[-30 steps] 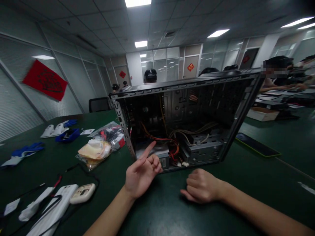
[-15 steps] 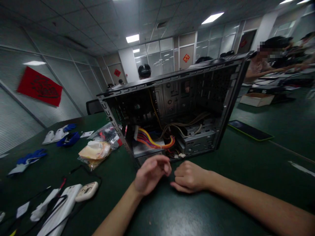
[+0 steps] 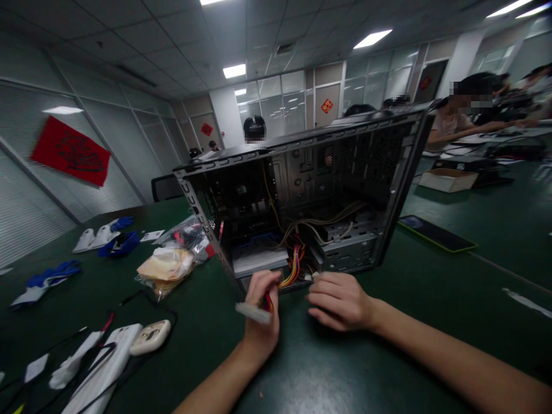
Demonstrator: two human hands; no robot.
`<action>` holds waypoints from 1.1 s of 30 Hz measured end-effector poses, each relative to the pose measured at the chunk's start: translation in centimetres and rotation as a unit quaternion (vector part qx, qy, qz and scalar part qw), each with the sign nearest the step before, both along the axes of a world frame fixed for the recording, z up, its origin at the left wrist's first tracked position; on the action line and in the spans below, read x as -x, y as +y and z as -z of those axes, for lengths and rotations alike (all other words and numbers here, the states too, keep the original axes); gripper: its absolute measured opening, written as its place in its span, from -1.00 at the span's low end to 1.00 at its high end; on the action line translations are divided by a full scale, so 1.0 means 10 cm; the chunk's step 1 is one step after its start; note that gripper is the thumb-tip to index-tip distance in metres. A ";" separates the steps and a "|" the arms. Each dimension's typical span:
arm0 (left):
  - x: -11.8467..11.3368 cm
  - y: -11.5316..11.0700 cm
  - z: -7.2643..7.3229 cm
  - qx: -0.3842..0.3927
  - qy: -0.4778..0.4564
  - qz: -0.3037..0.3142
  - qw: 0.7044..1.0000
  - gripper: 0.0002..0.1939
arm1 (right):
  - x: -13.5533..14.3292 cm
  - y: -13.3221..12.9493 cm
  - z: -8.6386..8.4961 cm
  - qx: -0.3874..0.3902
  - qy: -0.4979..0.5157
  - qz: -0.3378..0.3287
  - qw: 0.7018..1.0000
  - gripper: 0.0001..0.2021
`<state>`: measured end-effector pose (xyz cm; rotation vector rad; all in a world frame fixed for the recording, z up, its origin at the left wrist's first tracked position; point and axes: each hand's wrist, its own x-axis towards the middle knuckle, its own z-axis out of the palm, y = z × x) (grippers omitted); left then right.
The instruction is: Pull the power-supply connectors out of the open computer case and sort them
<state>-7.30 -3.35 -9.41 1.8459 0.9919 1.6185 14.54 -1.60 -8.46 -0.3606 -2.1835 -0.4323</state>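
Note:
An open computer case [image 3: 297,149] stands on the green table, its inside facing me. My left hand [image 3: 264,313] is closed round a bundle of coloured cables [image 3: 295,267] at the case's lower front edge. The bundle's wide pale connector [image 3: 253,312] sticks out on the left side of that hand. Just to the right, my right hand [image 3: 338,302] has its fingers curled close to small white connectors [image 3: 309,276] at the bottom of the case. Whatever its fingertips hold, if anything, is hidden.
Plastic bags [image 3: 166,265], gloves [image 3: 52,276], a white power strip [image 3: 103,368] and cords lie on the left. A phone [image 3: 435,233] and an open box [image 3: 448,179] are on the right. A person [image 3: 457,115] sits beyond the box.
The coloured cables came out over the case's front edge, now in my left hand; earlier they lay inside and that hand held nothing. My right hand rose slightly towards the case.

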 end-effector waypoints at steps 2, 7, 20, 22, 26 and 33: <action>0.01 -0.05 0.03 -0.095 0.097 0.051 0.989 -0.75 | 0.03 -0.06 -0.05 -0.011 0.021 0.000 1.000 -0.57; -0.17 -0.21 0.12 -0.119 0.236 0.196 0.944 -0.57 | 0.20 -0.18 -0.10 0.017 -0.065 -0.095 0.993 -0.57; -0.10 -0.08 0.08 -0.100 0.105 0.127 0.981 -0.67 | 0.17 -0.08 -0.01 0.310 0.067 -0.182 0.931 -0.56; -0.10 -0.05 0.06 -0.096 0.108 0.127 0.981 -0.69 | 0.16 -0.08 -0.02 0.318 0.065 -0.166 0.931 -0.53; -0.11 -0.05 0.03 -0.101 0.106 0.165 0.975 -0.75 | 0.13 -0.09 -0.07 0.300 0.032 -0.150 0.941 -0.54; -0.02 -0.05 -0.10 -0.084 0.091 0.109 0.986 -0.71 | 0.15 -0.10 -0.09 0.282 0.034 -0.135 0.949 -0.57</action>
